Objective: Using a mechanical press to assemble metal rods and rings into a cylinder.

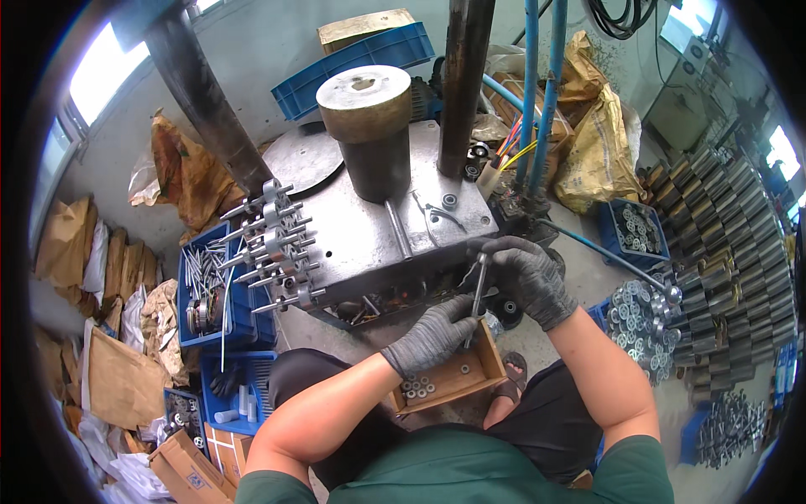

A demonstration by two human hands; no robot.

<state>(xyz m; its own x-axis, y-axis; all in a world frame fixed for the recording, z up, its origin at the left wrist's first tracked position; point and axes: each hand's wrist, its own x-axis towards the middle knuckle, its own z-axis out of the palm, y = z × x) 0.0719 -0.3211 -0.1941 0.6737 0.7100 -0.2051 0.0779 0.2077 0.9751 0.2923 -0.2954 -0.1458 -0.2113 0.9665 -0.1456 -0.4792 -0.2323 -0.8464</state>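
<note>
In front of the machine I hold a slim steel shaft (478,294) upright, slightly tilted. My left hand (430,336), in a grey glove, is closed around its lower part with thumb and fingers. My right hand (531,273), gloved too, pinches near its upper end; whether a small part sits there is hidden by the fingers. Below the hands is a wooden box (457,396) with several small metal rings (417,387) in one corner. On the steel machine table (353,244) lie pliers (438,217), a round bar (398,230) and a small bearing (450,201).
Several shafts with round discs (273,244) line the table's left edge. A thick metal cylinder (365,126) stands mid-table between dark columns (464,92). Blue crates (222,328) of rods are at left. Stacked metal sleeves (714,260) and white-looking wheels (640,323) are at right.
</note>
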